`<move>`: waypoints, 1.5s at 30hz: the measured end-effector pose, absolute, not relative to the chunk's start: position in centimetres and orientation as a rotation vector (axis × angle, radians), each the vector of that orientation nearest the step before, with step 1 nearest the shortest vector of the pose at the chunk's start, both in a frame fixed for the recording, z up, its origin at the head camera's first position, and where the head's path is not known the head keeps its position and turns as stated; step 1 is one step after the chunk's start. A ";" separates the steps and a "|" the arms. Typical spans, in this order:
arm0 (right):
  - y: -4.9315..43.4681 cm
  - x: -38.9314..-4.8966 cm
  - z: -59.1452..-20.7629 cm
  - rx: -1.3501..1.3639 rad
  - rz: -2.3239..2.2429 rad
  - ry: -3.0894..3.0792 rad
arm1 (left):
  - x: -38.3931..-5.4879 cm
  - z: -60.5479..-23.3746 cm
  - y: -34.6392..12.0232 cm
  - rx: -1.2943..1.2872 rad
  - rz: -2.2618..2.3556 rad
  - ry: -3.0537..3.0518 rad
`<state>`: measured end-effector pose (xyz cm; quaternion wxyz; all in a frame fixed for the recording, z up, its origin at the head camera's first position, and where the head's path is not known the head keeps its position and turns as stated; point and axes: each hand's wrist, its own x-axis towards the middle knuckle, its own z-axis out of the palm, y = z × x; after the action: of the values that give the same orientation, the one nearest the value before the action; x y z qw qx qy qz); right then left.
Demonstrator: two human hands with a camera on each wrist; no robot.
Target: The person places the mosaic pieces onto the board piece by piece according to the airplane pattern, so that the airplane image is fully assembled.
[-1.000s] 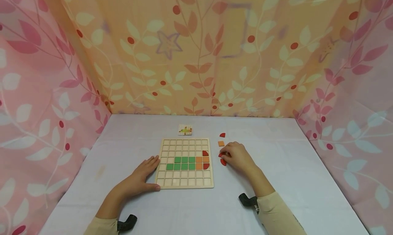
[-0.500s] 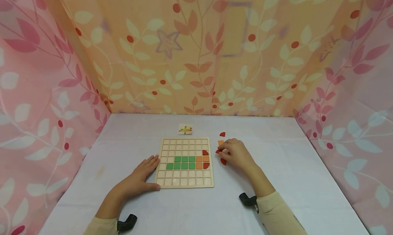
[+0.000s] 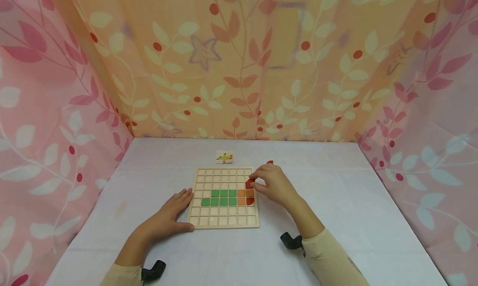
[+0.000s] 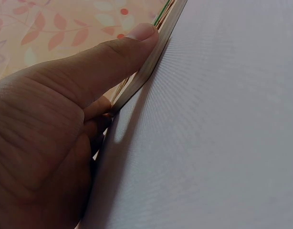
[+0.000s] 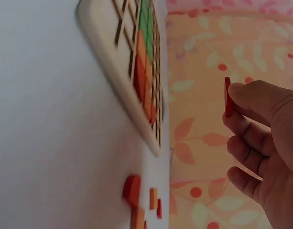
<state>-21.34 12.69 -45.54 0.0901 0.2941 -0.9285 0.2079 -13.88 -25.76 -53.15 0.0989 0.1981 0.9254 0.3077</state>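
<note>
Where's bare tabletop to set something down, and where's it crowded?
Free: tablecloth left of the card, beyond the left hand; nearer than the board, between black wrist devices; and right of the right hand. Crowded: the board's right side, where loose pieces lie and that hand pinches a red piece.

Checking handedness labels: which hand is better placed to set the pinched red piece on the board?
Probably right: the right hand pinches the red piece and, in the head view, appears over the right edge of the board. The left hand touches the left edge and shows no piece.
</note>
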 end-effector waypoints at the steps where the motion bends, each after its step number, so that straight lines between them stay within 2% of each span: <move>1: 12.3 -21.3 -45.3 0.889 0.624 -2.749 | -13.9 -53.2 -25.8 0.585 0.914 2.736; 15: 6.0 -20.7 -44.3 1.113 0.599 -2.729 | -13.9 -53.2 -25.7 0.593 0.903 2.737; 45: -1.9 -20.4 -47.7 1.303 0.477 -2.711 | -13.7 -52.8 -25.9 0.631 0.938 2.727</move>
<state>-20.40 -1.88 -47.66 0.0482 0.4273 -0.8892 0.1566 -13.68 -25.94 -52.83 0.0944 0.2129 0.9196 0.3164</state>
